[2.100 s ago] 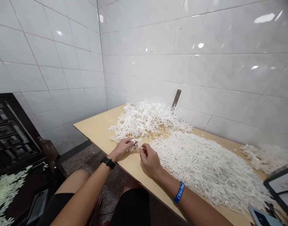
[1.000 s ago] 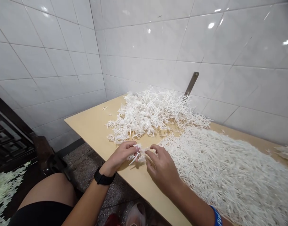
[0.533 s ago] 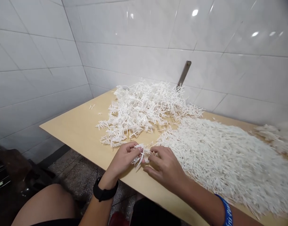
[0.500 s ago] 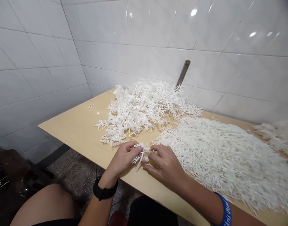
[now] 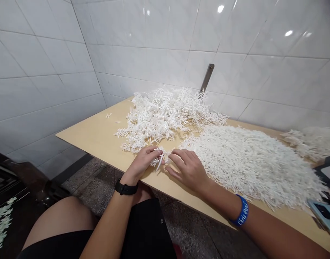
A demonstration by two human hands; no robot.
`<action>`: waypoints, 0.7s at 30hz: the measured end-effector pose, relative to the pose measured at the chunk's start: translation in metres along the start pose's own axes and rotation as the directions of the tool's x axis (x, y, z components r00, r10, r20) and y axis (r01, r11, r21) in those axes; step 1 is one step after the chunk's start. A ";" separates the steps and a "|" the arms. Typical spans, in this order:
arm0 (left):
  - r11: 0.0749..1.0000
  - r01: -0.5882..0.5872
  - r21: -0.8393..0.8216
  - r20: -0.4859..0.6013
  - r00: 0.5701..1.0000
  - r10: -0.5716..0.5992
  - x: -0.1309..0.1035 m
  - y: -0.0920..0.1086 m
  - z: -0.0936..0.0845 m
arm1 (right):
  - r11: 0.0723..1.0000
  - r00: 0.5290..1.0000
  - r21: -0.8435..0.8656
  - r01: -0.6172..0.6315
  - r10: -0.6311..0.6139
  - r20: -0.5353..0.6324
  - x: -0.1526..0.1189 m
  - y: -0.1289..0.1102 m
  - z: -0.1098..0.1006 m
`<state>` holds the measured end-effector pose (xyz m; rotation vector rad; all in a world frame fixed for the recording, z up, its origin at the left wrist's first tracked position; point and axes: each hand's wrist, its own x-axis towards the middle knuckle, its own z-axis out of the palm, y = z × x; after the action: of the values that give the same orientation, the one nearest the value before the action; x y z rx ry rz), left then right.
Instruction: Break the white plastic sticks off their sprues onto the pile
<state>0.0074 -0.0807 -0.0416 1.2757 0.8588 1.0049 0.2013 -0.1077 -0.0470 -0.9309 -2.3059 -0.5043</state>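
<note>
My left hand (image 5: 143, 162) is closed on a white branched plastic sprue (image 5: 159, 163), pinched between thumb and fingers above the table's near edge. A thicker stem of the sprue points down toward me, with thin twigs around it. Just to its right is my right hand (image 5: 190, 168), fingers bent and apart, with nothing visible in its grasp. Beyond my hands lies a tangled heap of similar white branched sprues (image 5: 165, 111). A wide, flatter pile of small white plastic pieces (image 5: 251, 158) spreads to the right.
The tan board table (image 5: 91, 135) meets the tiled wall (image 5: 154, 64) at the back. A metal bar (image 5: 207, 78) stands upright behind the heap. At the right lie another white pile (image 5: 313, 142) and a light-blue phone-like object (image 5: 325, 216). White pieces (image 5: 3, 225) show at lower left.
The camera view has shifted, bringing the phone-like object into sight at right. My left hand still grips the sprue. My right hand stays beside it with its fingers apart.
</note>
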 end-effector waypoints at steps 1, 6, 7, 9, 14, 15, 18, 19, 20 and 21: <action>1.000 -0.014 0.006 0.000 1.000 0.014 0.000 0.000 0.000 | 1.000 0.999 -0.011 0.011 -0.010 0.031 0.000 -0.001 -0.001; 1.000 -0.009 0.027 0.037 0.999 0.008 -0.001 -0.003 0.000 | 0.999 0.990 0.002 -0.036 0.035 0.134 0.002 -0.005 -0.001; 0.999 -0.008 0.031 0.049 0.999 0.007 -0.001 -0.003 0.000 | 0.998 0.990 0.025 -0.056 0.052 0.130 0.003 -0.006 0.000; 0.999 -0.016 0.045 0.069 0.998 0.013 -0.001 -0.003 0.000 | 0.993 0.990 0.073 -0.092 0.083 0.117 0.005 -0.006 0.003; 0.993 -0.049 0.107 0.121 0.992 0.036 -0.002 -0.001 0.000 | 0.969 0.981 0.217 -0.116 0.079 0.175 0.006 -0.006 0.008; 0.994 -0.050 0.095 0.111 0.993 0.039 -0.002 -0.002 -0.001 | 0.956 0.979 0.261 -0.132 0.086 0.182 0.006 -0.005 0.009; 0.998 -0.048 -0.026 -0.007 0.999 0.048 0.001 -0.008 -0.003 | 0.873 0.971 0.436 -0.221 0.156 0.179 0.005 -0.003 0.011; 0.996 -0.062 -0.070 -0.062 0.996 0.057 0.002 -0.010 -0.004 | 0.832 0.966 0.492 -0.255 0.193 0.174 0.005 -0.002 0.011; 0.991 -0.085 -0.101 -0.115 0.991 0.073 0.004 -0.013 -0.004 | 0.792 0.958 0.538 -0.288 0.238 0.163 0.006 -0.002 0.011; 0.987 -0.113 -0.114 -0.161 0.982 0.094 0.005 -0.015 -0.004 | 0.758 0.946 0.569 -0.318 0.292 0.139 0.006 -0.001 0.010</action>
<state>0.0070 -0.0743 -0.0569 1.1576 0.8421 1.2347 0.1935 -0.1006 -0.0507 -0.9670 -2.0770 0.3655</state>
